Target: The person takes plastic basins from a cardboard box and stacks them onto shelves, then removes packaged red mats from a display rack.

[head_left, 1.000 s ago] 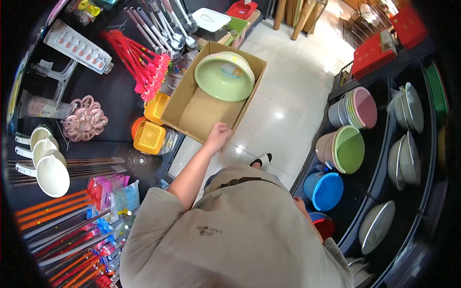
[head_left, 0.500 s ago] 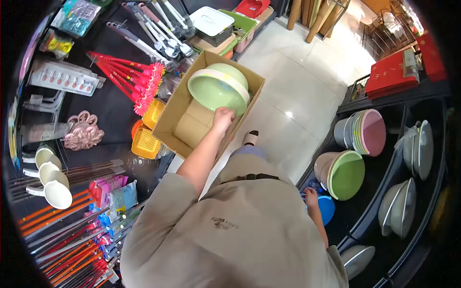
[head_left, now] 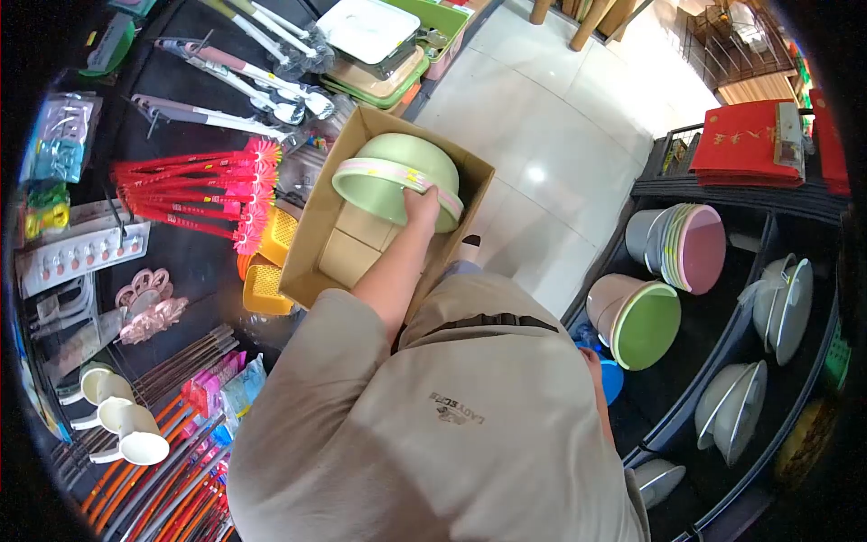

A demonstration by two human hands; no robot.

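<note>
My left hand (head_left: 421,206) grips the rim of a light green basin (head_left: 375,197), fingers closed over its patterned band. Behind it shows another light green rounded surface (head_left: 420,152), which looks like a second basin nested with it. Both lean tilted in the upper part of an open cardboard box (head_left: 310,244), whose lower floor is bare. At my right side, my right hand (head_left: 592,359) hangs near a blue container (head_left: 612,381). My body and sleeve hide most of that hand, so its fingers cannot be made out.
Left, a black display holds red brushes (head_left: 199,185), yellow baskets (head_left: 268,289), white dippers (head_left: 140,444) and poles. Right, a black shelf carries stacked buckets (head_left: 646,325) and metal lids or pans (head_left: 733,406). A tiled floor (head_left: 533,154) runs between them.
My left hand has shifted from below the basin's edge onto its rim band, and the basin's tilt has changed slightly. My right hand has drawn back behind my body. The view has turned somewhat.
</note>
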